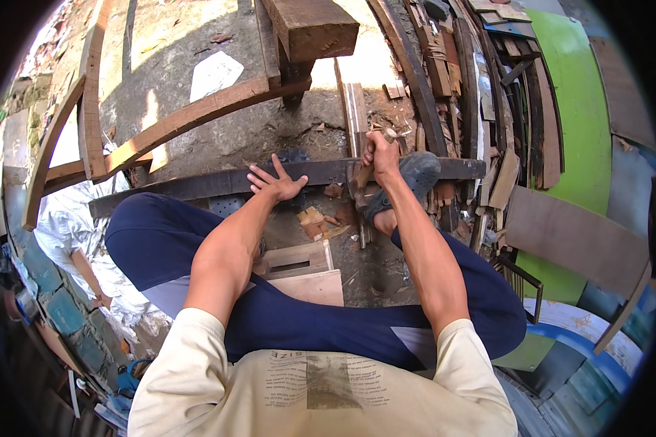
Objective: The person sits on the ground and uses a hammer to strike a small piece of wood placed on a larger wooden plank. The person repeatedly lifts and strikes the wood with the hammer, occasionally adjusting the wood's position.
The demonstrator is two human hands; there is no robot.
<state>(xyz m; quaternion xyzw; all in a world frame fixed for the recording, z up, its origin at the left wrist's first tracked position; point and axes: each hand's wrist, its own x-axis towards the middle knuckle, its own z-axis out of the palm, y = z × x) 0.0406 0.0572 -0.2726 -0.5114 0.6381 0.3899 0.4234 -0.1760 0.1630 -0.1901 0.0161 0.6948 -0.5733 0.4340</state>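
A long dark wooden beam (pixel 226 182) lies crosswise in front of my bent legs. My left hand (pixel 278 182) rests on it with fingers spread, holding nothing. Further right, my right hand (pixel 383 156) is closed round a wooden-handled tool (pixel 362 175). Part of its handle shows above the fist and a brown part below; its exact kind is hard to make out. My right foot, in a dark grey clog (pixel 418 176), is beside the right hand against the beam.
Curved and straight timbers (pixel 189 116) stand beyond the beam, with a thick block (pixel 313 33) on top. Scrap wood is stacked at the right near a green panel (pixel 572 95). A small wooden frame (pixel 299 262) lies between my legs; white sacking (pixel 76 226) is at the left.
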